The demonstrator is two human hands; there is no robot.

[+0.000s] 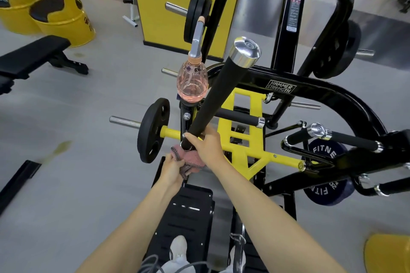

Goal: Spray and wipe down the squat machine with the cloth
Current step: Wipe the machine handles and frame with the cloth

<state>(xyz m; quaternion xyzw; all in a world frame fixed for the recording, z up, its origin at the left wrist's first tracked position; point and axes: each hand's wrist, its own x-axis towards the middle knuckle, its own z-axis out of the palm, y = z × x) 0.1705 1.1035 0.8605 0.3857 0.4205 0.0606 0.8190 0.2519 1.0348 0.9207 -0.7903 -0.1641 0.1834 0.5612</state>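
Left hand (174, 169): I have its fingers curled tight on the cloth's lower end.
Cloth (192, 160): bunched between my two hands, pressed against the handle base.
Bottle (192, 83): perched on the machine (315, 90) well above my grip, beside the handle.
Right hand (207, 144): wrapped round the handle (221, 88), just above the cloth.
Risk: if I sweep the cloth up the handle, my arm may knock the bottle off its perch.
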